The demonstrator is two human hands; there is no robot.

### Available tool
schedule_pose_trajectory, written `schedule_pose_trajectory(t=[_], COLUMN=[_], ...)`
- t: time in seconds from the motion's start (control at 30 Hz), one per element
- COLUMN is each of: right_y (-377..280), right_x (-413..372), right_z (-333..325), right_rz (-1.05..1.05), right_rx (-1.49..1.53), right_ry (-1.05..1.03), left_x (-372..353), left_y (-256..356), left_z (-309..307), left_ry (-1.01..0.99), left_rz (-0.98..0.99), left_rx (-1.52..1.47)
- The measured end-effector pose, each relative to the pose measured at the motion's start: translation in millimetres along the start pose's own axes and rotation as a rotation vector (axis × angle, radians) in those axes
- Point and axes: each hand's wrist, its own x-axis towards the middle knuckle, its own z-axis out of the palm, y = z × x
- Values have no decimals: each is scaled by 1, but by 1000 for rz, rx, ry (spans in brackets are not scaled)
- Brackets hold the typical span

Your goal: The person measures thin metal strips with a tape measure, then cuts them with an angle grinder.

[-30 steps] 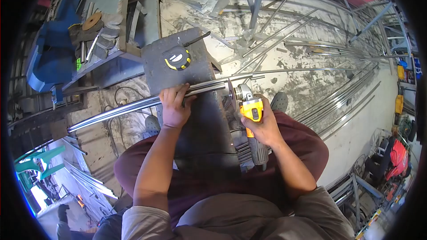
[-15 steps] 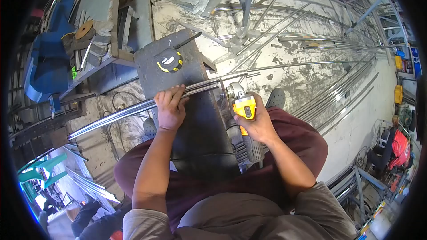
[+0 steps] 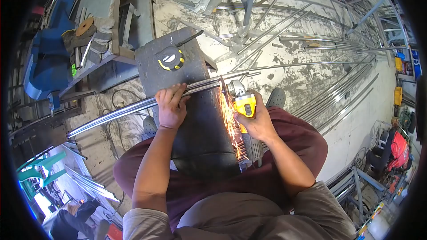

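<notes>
My left hand (image 3: 171,106) is closed over a bundle of shiny metal tubes (image 3: 120,114), pressing it on a dark metal-topped bench (image 3: 195,129). A yellow and black angle grinder (image 3: 245,106) is in my right hand (image 3: 258,122), its body pointing back toward my lap. Its disc (image 3: 223,86) meets the tubes just past the bench's right edge. Orange sparks (image 3: 229,122) stream from the contact toward me. Beyond the tubes, a tape measure (image 3: 171,58) lies on the bench near a thin black-handled tool (image 3: 190,38).
A metal table (image 3: 113,18) with gloves (image 3: 98,46) and a round brown disc (image 3: 84,26) stands at the left. Long metal bars (image 3: 338,100) lie on the floor to the right. A metal frame (image 3: 251,0) rises at the back. A person's legs (image 3: 75,220) show at lower left.
Sparks now fly from the grinder's disc, where there were none before. Both hands stay nearly where they were. The person at lower left has shifted.
</notes>
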Motion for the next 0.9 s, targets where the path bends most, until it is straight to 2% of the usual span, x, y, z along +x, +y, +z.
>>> schedule_pose_trajectory(t=[0.9], right_y=[-4], right_x=[5], right_z=[-1], right_rz=[19], right_rx=[38], right_ry=[-16], left_x=[-1], left_y=[-3], left_z=[3], left_ry=[19], left_rz=[11], left_rx=[-1])
